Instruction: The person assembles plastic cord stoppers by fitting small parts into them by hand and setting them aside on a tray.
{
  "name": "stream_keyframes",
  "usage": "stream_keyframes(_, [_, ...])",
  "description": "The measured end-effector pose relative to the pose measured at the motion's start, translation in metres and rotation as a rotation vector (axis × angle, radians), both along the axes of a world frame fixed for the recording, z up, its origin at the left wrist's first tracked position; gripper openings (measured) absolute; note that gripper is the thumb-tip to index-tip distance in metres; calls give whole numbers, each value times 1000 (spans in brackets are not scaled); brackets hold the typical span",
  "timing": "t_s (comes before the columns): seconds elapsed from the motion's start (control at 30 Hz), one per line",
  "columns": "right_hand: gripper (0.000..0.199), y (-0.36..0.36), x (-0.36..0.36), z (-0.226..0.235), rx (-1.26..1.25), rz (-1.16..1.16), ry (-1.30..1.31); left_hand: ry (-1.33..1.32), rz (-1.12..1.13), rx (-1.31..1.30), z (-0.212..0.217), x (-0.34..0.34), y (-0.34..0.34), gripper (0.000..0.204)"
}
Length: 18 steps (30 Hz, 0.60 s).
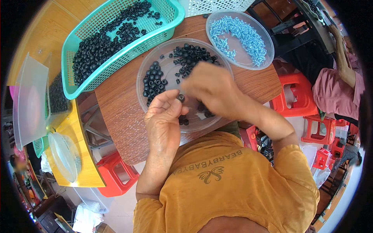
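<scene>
My left hand (163,120) pinches a small black rubber ring (181,97) between thumb and fingertips, over the near part of a clear round plastic tray (143,66). My right hand (211,87) hovers, blurred, over the same tray, fingers curled down toward the ring; what it holds cannot be told. The tray carries one cluster of black rings (154,79) at its left and another heap (191,54) at its far side.
A teal mesh basket (171,21) full of black rings lies at the far left of the brown table (120,112). A clear bowl of small silvery-blue screws (237,35) stands far right. Red plastic stools (297,95) and another person's arm (344,58) are on the right.
</scene>
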State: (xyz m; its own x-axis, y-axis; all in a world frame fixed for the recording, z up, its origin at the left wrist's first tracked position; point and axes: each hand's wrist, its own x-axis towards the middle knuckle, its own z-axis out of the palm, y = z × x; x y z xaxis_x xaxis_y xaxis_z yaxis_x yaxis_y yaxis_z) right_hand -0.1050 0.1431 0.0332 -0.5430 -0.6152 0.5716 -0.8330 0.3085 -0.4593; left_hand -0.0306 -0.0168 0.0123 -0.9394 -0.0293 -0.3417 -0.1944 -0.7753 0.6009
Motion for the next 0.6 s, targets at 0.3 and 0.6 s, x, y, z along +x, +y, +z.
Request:
stream_keyframes(0.3, [9, -57, -90, -49, 275, -204, 275, 18, 9, 52, 2, 2, -13, 18])
stream_keyframes(0.6, [9, -63, -92, -52, 493, -144, 437, 70, 43, 36, -3, -3, -21, 16])
